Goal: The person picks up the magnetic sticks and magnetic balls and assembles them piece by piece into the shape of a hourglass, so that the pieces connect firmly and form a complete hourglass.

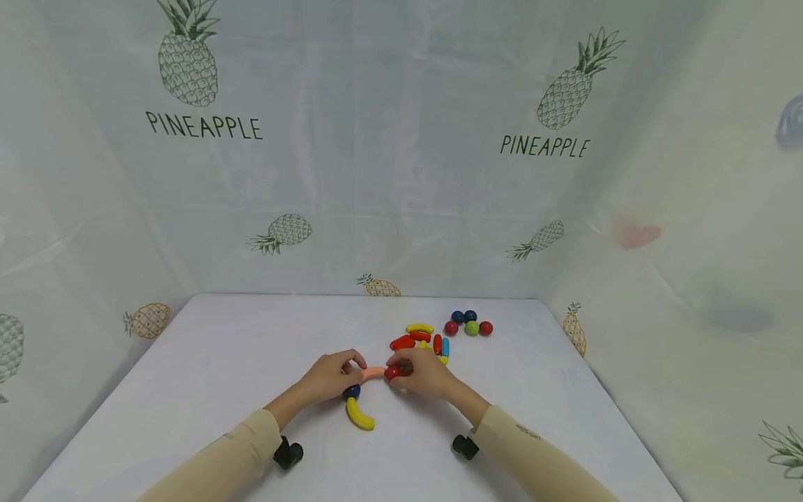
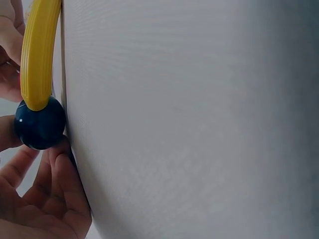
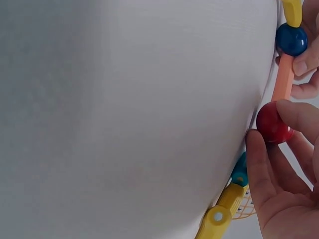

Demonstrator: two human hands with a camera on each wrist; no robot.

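Observation:
My left hand (image 1: pixel 332 376) pinches the left end of a short orange rod (image 1: pixel 373 372) between thumb and fingers. Right beside those fingertips is a dark blue ball (image 2: pixel 40 123), joined to the rod's end. A curved yellow rod (image 1: pixel 359 414) extends from the ball toward me, its ridged side showing in the left wrist view. With my right hand (image 1: pixel 426 373) I hold a glossy red ball (image 3: pixel 273 123) between thumb and fingers, up against the orange rod's other end. Part of the red ball is hidden under the fingers.
Beyond my right hand lie loose red rods (image 1: pixel 403 342), a yellow curved rod (image 1: pixel 419 328) and a blue rod (image 1: pixel 445 346). Farther back sit several balls, including a green ball (image 1: pixel 472 328). The white table (image 1: pixel 251 335) meets a pineapple-print curtain (image 1: pixel 389 174).

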